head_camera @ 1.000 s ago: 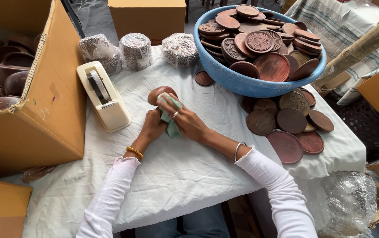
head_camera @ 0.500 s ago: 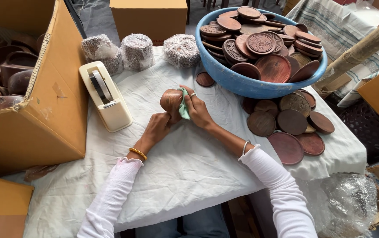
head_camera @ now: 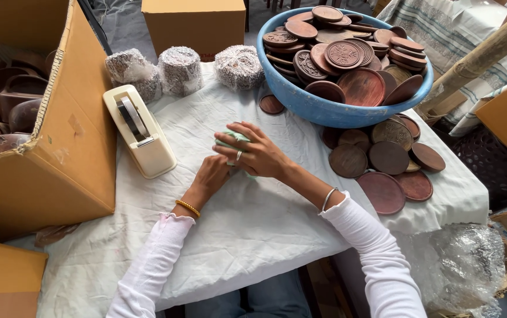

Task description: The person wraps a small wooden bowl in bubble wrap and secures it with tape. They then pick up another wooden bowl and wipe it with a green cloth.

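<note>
At the far left an open cardboard box [head_camera: 59, 147] stood on the cloth-covered bench [head_camera: 253, 229], with dark brown wooden bowls [head_camera: 6, 100] showing inside it. Just beside the box lay a cream tape dispenser [head_camera: 139, 136], and behind that stood three round bundles wrapped in bubble wrap [head_camera: 179, 70] in a row.

Near the middle of the bench the two hands met. The left hand [head_camera: 211, 175] lay low on the cloth, its fingers curled under and against a pale green cloth [head_camera: 233, 138]; what it gripped beneath could not be seen. The right hand [head_camera: 258, 154] came across from the right and lay over the green cloth, fingers spread and pressing down on it, a ring on one finger. The cloth bulged under the palm, so something was wrapped or covered there, but the hands and cloth hid it. Both wrists wore bangles above white sleeves.

Beyond the hands one small wooden disc [head_camera: 271, 105] lay alone on the bench, touching the foot of a big blue basin [head_camera: 324, 109]. The basin was heaped with brown wooden discs [head_camera: 347, 56], some carved with patterns. To the right of the hands, in front of the basin, more plain discs [head_camera: 383, 165] lay spread and overlapping on the bench. At the far right a wooden pole [head_camera: 483, 56] slanted across the corner, and crumpled bubble wrap [head_camera: 465, 265] sat below the bench edge.
</note>
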